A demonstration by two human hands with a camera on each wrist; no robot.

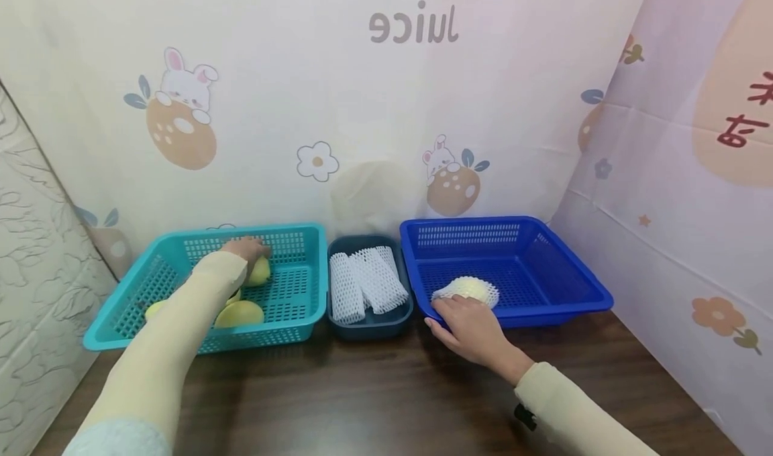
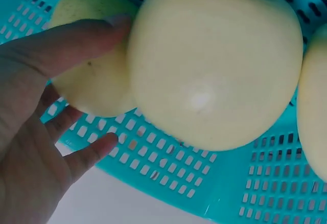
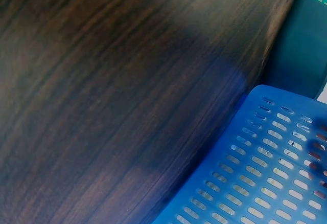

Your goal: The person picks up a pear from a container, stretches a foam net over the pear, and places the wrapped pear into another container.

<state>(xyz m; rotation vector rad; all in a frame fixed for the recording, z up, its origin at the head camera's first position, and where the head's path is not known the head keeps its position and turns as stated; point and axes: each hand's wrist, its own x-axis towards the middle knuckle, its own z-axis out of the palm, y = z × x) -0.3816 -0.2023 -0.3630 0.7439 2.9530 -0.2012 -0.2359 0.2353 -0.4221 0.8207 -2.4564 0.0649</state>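
Inside the teal basket [image 1: 304,285], my left hand [image 1: 246,247] holds a yellow-green pear [image 1: 260,272]. The left wrist view shows the thumb [image 2: 92,37] across the pear's near side, with some fingers passing behind it. A large pale yellow apple [image 2: 214,65] sits right beside that pear. At the blue basket [image 1: 568,275], my right hand [image 1: 477,332] lies over the near-left rim, its fingers by a pale fruit in a white foam net [image 1: 468,290] and its thumb outside the rim. The right wrist view shows mainly the basket's wall [image 3: 255,173].
Between the baskets stands a dark blue-grey tray [image 1: 371,328] with several white foam net sleeves [image 1: 379,278]. More pale fruit [image 1: 239,314] lies in the teal basket. Everything stands on a dark wooden table [image 1: 362,402], against a wall covering [image 1: 374,107] with printed pictures.
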